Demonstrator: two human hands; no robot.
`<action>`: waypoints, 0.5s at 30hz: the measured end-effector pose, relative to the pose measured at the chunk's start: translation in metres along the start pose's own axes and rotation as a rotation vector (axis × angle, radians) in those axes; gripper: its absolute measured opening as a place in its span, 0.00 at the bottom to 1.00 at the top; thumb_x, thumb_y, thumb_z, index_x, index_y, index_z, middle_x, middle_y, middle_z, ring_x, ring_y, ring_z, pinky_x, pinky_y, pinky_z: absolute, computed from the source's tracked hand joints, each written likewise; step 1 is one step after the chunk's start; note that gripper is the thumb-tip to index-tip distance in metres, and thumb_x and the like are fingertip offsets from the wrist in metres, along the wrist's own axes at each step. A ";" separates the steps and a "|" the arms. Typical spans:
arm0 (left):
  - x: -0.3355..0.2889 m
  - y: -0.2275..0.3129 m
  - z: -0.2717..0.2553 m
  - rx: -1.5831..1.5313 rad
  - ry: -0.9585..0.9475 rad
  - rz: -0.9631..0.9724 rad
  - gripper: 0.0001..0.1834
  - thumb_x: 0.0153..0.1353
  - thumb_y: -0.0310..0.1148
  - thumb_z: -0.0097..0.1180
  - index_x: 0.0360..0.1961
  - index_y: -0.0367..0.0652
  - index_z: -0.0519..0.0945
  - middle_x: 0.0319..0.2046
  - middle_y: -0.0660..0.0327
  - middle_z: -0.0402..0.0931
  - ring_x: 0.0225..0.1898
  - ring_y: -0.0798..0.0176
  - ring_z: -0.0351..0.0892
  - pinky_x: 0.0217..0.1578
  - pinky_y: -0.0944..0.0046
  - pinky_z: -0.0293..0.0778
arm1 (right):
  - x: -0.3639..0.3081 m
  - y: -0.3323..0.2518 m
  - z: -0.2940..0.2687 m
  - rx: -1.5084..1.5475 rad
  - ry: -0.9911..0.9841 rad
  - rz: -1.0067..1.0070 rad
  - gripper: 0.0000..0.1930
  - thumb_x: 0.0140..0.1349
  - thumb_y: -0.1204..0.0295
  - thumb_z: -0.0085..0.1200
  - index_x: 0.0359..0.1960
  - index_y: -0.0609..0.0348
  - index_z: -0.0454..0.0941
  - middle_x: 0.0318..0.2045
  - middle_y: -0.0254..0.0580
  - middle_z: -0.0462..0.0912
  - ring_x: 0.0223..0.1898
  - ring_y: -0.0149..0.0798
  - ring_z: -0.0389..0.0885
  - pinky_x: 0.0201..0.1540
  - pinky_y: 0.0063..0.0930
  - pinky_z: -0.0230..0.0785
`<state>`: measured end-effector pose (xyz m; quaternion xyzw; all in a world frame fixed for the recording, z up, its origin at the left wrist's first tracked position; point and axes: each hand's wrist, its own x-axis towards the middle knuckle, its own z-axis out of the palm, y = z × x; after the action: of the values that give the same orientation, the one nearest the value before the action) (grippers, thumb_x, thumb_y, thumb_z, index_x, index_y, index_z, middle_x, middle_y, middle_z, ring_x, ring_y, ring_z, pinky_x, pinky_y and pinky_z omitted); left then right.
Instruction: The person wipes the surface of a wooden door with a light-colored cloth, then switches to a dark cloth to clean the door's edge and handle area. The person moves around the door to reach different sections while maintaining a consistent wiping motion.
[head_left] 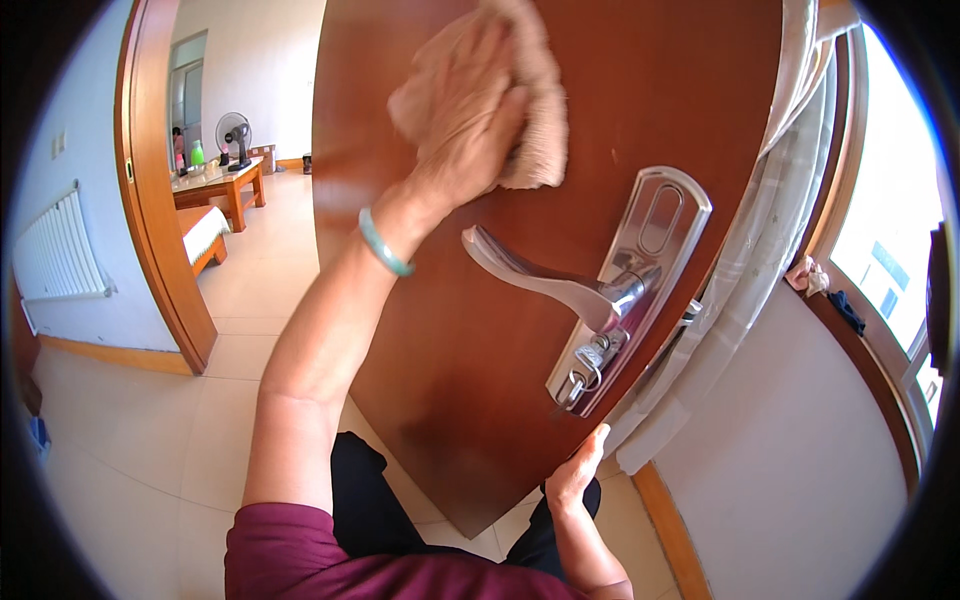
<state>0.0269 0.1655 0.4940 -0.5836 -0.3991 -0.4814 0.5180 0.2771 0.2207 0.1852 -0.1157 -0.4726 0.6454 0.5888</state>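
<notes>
My left hand, with a pale green bangle on the wrist, presses a tan cloth against the upper face of a reddish-brown door. The cloth bunches out past the thumb side of the hand. My right hand is at the door's lower right edge, its thumb along the edge and its fingers mostly hidden behind. Between the hands, a silvery lever handle sticks out from its metal plate. Keys hang from the lock below the lever.
A pale curtain hangs behind the door, beside a window sill with small cloths on it. To the left stand a wooden door frame and a white radiator. A fan stands on a low table in the far room.
</notes>
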 end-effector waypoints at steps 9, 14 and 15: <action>0.019 0.013 0.009 0.157 -0.073 0.400 0.34 0.69 0.54 0.32 0.69 0.43 0.56 0.70 0.50 0.47 0.72 0.45 0.40 0.67 0.43 0.36 | 0.003 -0.028 0.023 -0.102 0.011 -0.075 0.22 0.73 0.55 0.29 0.45 0.59 0.71 0.40 0.37 0.76 0.42 0.30 0.73 0.49 0.26 0.65; -0.012 0.010 0.010 0.160 0.001 0.314 0.34 0.69 0.53 0.29 0.69 0.43 0.56 0.70 0.50 0.47 0.71 0.46 0.43 0.67 0.48 0.42 | 0.002 -0.016 0.015 0.026 0.066 0.032 0.22 0.73 0.53 0.31 0.49 0.59 0.69 0.43 0.37 0.76 0.43 0.31 0.72 0.51 0.27 0.64; -0.021 0.012 0.010 0.133 -0.008 0.313 0.33 0.69 0.51 0.30 0.68 0.41 0.56 0.69 0.49 0.48 0.71 0.46 0.44 0.67 0.49 0.43 | 0.001 -0.015 0.015 0.003 0.069 0.020 0.22 0.73 0.53 0.31 0.47 0.59 0.69 0.41 0.36 0.75 0.42 0.30 0.72 0.50 0.26 0.65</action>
<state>0.0359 0.1747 0.4706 -0.6051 -0.3365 -0.3650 0.6224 0.2759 0.2130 0.2045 -0.1416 -0.4500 0.6475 0.5985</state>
